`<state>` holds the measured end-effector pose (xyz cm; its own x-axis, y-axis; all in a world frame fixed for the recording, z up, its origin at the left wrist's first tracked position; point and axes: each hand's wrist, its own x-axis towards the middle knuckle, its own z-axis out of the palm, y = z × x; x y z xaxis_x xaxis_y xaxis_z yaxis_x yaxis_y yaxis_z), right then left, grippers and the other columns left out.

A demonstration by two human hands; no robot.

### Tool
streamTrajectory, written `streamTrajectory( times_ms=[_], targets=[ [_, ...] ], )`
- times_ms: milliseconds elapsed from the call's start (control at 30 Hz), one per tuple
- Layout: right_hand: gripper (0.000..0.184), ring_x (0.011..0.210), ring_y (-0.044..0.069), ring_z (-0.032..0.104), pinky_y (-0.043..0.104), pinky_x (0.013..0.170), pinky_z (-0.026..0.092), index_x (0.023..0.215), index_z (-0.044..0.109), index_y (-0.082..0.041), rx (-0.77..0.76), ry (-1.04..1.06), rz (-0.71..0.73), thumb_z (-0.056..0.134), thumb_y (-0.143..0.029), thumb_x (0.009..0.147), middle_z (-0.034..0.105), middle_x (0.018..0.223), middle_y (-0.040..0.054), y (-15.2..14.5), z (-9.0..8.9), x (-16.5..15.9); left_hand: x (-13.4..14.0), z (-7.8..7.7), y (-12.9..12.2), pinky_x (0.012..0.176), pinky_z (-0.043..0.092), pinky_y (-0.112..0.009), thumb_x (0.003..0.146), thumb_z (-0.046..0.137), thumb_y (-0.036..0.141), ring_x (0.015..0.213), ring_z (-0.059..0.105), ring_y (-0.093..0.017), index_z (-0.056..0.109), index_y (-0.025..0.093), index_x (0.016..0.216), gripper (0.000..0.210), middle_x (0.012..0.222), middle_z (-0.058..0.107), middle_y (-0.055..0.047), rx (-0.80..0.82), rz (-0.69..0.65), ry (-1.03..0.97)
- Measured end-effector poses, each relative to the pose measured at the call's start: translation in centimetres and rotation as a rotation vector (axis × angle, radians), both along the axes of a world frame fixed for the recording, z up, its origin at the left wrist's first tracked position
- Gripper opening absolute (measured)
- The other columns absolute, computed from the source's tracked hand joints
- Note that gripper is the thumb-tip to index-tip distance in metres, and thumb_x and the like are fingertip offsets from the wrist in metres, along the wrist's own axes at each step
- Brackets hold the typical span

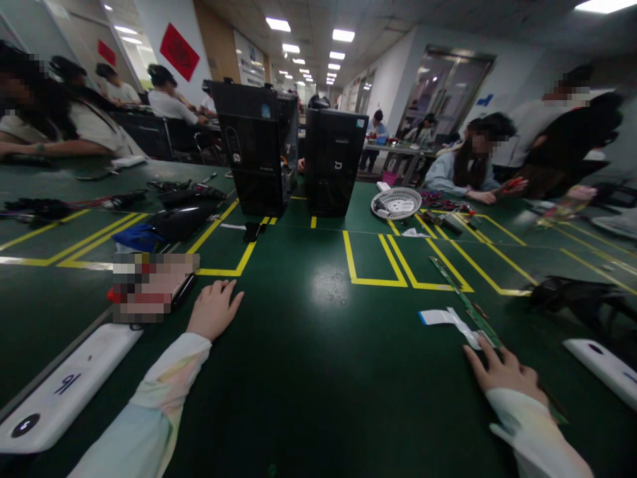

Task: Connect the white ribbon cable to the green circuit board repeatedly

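Note:
My left hand (215, 311) lies on the green tabletop with its fingers stretched out, holding nothing. Close beside it is a phone-like object with a blurred screen (154, 285). On the other side, my right hand (507, 375) rests with spread fingers over a long, narrow green circuit board (465, 302). Its fingertips touch the board or lie just by it, near a white flat ribbon cable (440, 317) with a blue end. The hand and sleeve cover part of the board's near end.
Two black computer towers (253, 153) (334, 159) stand at the back. A white plastic basket (397, 202) is right of them. White devices (64, 392) (604, 368) lie at both sides. A dark bag-like item (174, 222) and cables (44, 209) are at left. A co-worker (470, 159) sits across.

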<state>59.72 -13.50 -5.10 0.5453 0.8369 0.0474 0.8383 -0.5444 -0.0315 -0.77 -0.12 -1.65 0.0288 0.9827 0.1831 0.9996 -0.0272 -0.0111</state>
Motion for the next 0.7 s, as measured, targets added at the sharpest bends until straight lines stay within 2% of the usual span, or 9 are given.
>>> streamTrajectory(
  times_ms=[100,300,500,700],
  targets=[
    [0.088,0.118,0.047,0.048,0.065,0.09,0.04,0.141,0.044,-0.029,0.009,-0.023,-0.16,0.016,-0.081,0.075,0.047,0.138,0.0163,1.0,1.0,-1.1,0.0,0.0,0.0,0.092,0.042,-0.043,0.092,0.022,0.047,0.109,0.05,-0.031,0.049,0.008,0.133,0.063,0.123,0.053,-0.018,0.004,-0.009,-0.014],
    [0.088,0.12,0.051,0.043,0.067,0.088,0.039,0.139,0.048,-0.024,0.03,0.023,-0.167,0.017,-0.079,0.076,0.044,0.139,0.0195,3.8,2.4,0.5,-0.3,-0.3,0.1,0.091,0.043,-0.043,0.092,0.023,0.048,0.111,0.05,-0.031,0.049,0.008,0.134,0.063,0.123,0.053,-0.019,0.006,-0.018,-0.032],
    [0.084,0.119,0.051,0.043,0.068,0.086,0.037,0.138,0.049,-0.023,0.085,-0.01,-0.2,0.018,-0.075,0.079,0.046,0.137,0.0207,6.0,1.9,2.3,-0.4,-0.3,0.2,0.092,0.043,-0.043,0.092,0.025,0.049,0.112,0.05,-0.031,0.049,0.01,0.135,0.063,0.125,0.054,-0.018,-0.001,-0.014,-0.064],
    [0.081,0.121,0.051,0.041,0.072,0.086,0.035,0.134,0.053,-0.024,0.126,0.015,-0.225,0.022,-0.075,0.079,0.047,0.136,0.0206,6.5,1.7,2.6,-0.3,-0.2,0.1,0.092,0.043,-0.043,0.091,0.027,0.049,0.114,0.05,-0.032,0.049,0.011,0.135,0.061,0.126,0.053,-0.018,-0.01,-0.007,-0.068]
  ],
)
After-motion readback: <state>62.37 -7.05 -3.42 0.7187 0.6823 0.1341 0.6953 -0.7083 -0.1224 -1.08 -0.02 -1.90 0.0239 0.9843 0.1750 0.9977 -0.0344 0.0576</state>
